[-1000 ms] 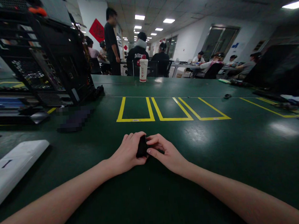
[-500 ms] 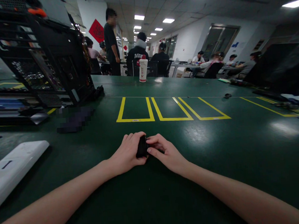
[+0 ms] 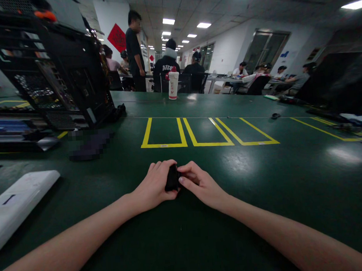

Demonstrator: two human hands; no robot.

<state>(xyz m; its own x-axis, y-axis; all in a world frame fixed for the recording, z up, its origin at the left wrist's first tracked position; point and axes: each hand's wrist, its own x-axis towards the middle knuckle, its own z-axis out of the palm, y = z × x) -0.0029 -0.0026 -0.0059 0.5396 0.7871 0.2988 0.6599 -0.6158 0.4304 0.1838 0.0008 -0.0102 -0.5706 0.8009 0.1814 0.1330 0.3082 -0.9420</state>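
Observation:
A small black box-like object (image 3: pixel 172 179) stands at the middle of the green table (image 3: pixel 188 242). My left hand (image 3: pixel 155 182) is closed around its left side, with fingers over the top and the thumb at the near lower edge. On its right side, my right hand (image 3: pixel 199 183) pinches a dark part with thumb and fingertips. My fingers cover much of the object, and its exact kind cannot be made out.
Beyond my hands, yellow tape frames (image 3: pixel 211 143) mark the table. An open computer case (image 3: pixel 71 73) stands at the left, a white device (image 3: pixel 18 204) nearer me. A white cup (image 3: pixel 173 84) is at the far edge. Several people sit or stand beyond.
My right thumb and fingertips have shifted very slightly on the object's right side. My left hand and the object stay in the same place.

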